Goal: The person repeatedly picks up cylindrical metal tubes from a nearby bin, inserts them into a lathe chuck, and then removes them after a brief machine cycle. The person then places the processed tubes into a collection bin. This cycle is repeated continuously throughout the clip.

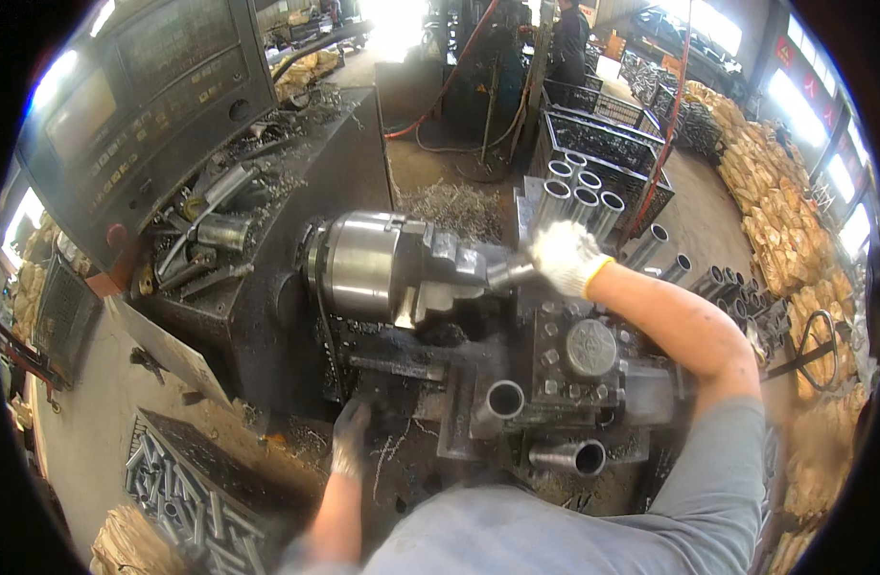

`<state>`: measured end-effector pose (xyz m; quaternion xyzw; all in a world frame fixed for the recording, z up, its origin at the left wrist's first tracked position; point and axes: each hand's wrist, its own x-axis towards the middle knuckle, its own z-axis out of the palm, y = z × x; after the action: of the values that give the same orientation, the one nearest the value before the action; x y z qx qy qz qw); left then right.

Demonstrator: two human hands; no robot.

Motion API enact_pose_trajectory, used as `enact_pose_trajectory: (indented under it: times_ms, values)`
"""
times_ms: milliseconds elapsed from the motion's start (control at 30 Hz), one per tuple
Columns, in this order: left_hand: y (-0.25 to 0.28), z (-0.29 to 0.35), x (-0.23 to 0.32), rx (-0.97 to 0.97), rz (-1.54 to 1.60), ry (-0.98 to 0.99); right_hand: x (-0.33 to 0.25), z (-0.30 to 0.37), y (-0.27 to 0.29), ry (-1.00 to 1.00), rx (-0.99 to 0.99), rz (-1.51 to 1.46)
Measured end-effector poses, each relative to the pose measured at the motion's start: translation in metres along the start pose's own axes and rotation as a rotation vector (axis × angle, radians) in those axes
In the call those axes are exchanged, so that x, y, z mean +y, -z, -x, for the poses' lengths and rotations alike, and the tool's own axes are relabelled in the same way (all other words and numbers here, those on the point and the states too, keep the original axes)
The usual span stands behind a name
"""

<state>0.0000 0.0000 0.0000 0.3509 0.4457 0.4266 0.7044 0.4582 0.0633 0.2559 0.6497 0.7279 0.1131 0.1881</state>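
Note:
My right hand [569, 257], in a white knitted glove, is closed around the outer end of a short metal tube [510, 275]. The tube's other end is at the stepped jaws of a shiny lathe chuck [363, 266]; whether the jaws grip it I cannot make out. Lower down, my left hand [349, 436], in a dirtied glove, reaches to the dark front of the lathe below the chuck. Its fingers are blurred and what they touch is hidden. Beside my right hand stands a cluster of upright metal tubes [584, 196].
A bolted tool post [591, 347] sits right of the chuck, with two tubes [504, 399] near it. A control panel [143, 105] rises at left. Cut pieces fill a bin [186, 494] at lower left. Black crates [603, 144] and a distant person [568, 43] are behind.

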Motion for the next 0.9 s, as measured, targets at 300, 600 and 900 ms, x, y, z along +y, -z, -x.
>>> enact_pose_trajectory:
  times_ms: [300,600,900]
  values:
    - [0.158,0.066,-0.041,0.654,0.402,0.033,0.015,-0.031,-0.088,0.172,-0.153,-0.716]
    - [0.205,0.032,-0.017,0.508,0.265,-0.214,-0.027,-0.065,-0.053,0.130,-0.260,-0.718]
    - [0.206,0.038,0.026,0.529,0.519,0.047,-0.021,-0.072,-0.063,0.123,-0.275,-0.833]
